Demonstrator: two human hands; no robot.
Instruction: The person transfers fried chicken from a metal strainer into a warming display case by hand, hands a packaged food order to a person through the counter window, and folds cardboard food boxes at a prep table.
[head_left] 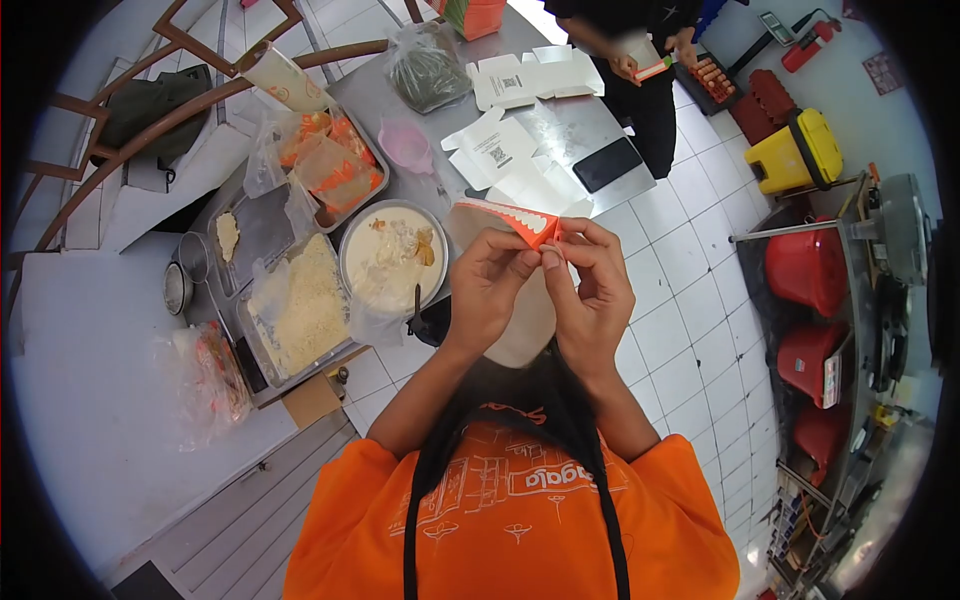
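In front of my chest I hold an orange and white cardboard box (515, 222), partly folded, with a pale inner panel hanging below. My left hand (488, 290) pinches its orange corner between thumb and fingers. On the other side of that corner, my right hand (592, 290) is closed with thumb and fingertips on the card. The box's underside is mostly hidden by my hands. Unfolded white boxes with printed codes, one nearer (493, 150) and one farther (530, 80), lie on the metal table (560, 130) beyond.
A bowl of pale batter (372, 250), a tray of crumbs (315, 310) and a tray of bagged orange food (378, 178) stand left. A black phone (607, 164) lies on the table. Another person (640, 110) holds a similar box. Shelves with red containers (805, 270) line the right.
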